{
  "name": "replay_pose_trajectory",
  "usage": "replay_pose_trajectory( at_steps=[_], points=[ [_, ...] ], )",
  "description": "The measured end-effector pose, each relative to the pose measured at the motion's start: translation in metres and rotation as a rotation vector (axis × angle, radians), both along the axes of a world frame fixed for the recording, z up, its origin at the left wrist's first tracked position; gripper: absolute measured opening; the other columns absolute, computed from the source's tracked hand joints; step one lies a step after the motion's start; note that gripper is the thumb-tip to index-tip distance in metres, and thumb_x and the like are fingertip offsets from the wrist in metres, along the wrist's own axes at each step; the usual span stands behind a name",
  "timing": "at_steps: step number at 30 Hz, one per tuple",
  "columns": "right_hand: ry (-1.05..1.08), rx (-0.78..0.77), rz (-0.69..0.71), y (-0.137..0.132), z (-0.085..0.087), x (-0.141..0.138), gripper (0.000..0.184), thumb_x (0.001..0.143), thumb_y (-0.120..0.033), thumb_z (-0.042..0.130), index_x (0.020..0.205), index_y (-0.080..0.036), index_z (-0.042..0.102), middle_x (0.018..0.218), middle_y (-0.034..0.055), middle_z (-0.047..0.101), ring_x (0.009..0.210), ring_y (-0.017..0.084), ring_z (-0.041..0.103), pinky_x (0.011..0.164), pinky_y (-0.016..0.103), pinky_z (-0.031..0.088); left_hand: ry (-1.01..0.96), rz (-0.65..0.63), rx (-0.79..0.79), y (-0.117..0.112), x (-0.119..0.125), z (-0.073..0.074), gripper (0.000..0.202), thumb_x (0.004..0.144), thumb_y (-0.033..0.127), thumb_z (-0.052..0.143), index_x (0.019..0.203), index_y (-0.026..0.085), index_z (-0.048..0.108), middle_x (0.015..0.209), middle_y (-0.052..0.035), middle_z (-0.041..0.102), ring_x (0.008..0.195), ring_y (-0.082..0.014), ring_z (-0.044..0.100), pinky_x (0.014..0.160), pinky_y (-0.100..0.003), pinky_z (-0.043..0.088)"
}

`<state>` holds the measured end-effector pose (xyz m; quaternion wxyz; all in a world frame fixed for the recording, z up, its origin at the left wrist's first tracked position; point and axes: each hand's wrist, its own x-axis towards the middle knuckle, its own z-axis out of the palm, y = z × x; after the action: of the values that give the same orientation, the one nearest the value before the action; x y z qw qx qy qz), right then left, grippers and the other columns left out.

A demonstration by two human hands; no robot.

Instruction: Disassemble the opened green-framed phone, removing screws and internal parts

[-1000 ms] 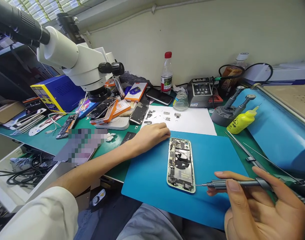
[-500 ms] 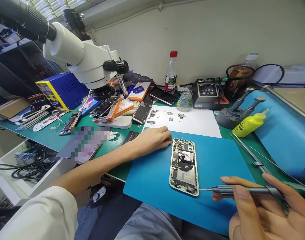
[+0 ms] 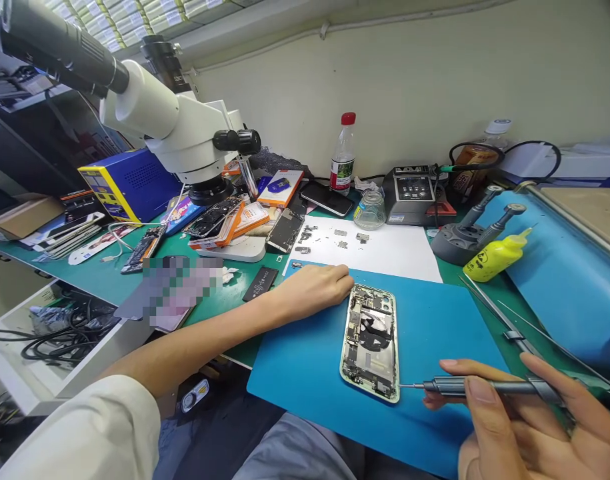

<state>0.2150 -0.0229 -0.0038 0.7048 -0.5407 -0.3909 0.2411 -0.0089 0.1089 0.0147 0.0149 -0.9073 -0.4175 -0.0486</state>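
Note:
An opened phone (image 3: 372, 360) lies on the blue mat (image 3: 295, 373), its pale frame full of exposed boards and flex parts. At its upper left corner my left hand (image 3: 322, 288) is closed, fingers curled against the frame; the fingertips are partly hidden. My right hand (image 3: 525, 420) grips a grey precision screwdriver (image 3: 485, 386) between thumb and fingers, held nearly level. The thin tip points left at the phone's lower right edge; whether it touches cannot be told.
Small phone parts (image 3: 341, 235) lie on white paper (image 3: 409, 257) behind the mat. A microscope (image 3: 185, 133) overhangs stacked phones and boxes at left. A glass jar (image 3: 369, 210), a bottle (image 3: 343, 157), a soldering station (image 3: 413, 193) and a yellow squeeze bottle (image 3: 495, 257) stand around. Tweezers (image 3: 499, 320) lie right.
The view has shifted slightly. My left hand and the phone's upper corner sit a little further right and lower in view. The screwdriver stays by the phone's lower right edge.

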Motion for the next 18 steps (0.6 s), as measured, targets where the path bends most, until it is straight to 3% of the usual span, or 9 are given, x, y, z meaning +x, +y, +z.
replay_pose_trajectory(
  at_steps=[5,9,12,18],
  points=[
    [0.029,-0.028,0.005,0.000,0.001,0.001,0.076,0.077,-0.052,0.100,0.133,-0.015,0.064,0.085,0.0104,0.081,0.053,0.022,0.070,0.047,0.034,0.059,-0.076,0.032,-0.011,0.002,0.001,0.007,0.013,0.112,0.019,0.062,0.105,0.016,0.073,0.106,-0.0093,0.077,0.085,-0.0222,0.076,0.067,-0.030,0.052],
    [0.032,-0.046,0.015,0.000,0.005,0.001,0.078,0.077,-0.052,0.101,0.134,-0.015,0.063,0.086,0.0106,0.080,0.057,0.024,0.071,0.051,0.036,0.061,-0.221,0.092,-0.003,0.015,-0.019,0.024,0.005,0.108,0.019,0.068,0.106,0.019,0.073,0.108,-0.0057,0.080,0.093,-0.0200,0.077,0.081,-0.029,0.057],
    [0.028,-0.036,-0.001,-0.001,0.005,0.000,0.076,0.080,-0.053,0.098,0.136,-0.016,0.064,0.087,0.0103,0.080,0.058,0.024,0.072,0.053,0.038,0.063,-0.329,0.188,0.020,0.029,-0.038,0.034,0.009,0.109,0.018,0.062,0.106,0.018,0.071,0.104,-0.0057,0.080,0.086,-0.0179,0.074,0.079,-0.028,0.057],
    [0.038,0.016,0.000,0.000,-0.007,0.002,0.066,0.084,-0.041,0.098,0.138,-0.019,0.069,0.090,0.0083,0.081,0.073,0.025,0.078,0.054,0.033,0.065,-0.372,0.184,-0.036,0.033,-0.049,0.027,0.010,0.100,0.011,0.071,0.095,0.019,0.072,0.094,-0.0015,0.080,0.076,-0.0152,0.070,0.076,-0.026,0.054]
  ],
)
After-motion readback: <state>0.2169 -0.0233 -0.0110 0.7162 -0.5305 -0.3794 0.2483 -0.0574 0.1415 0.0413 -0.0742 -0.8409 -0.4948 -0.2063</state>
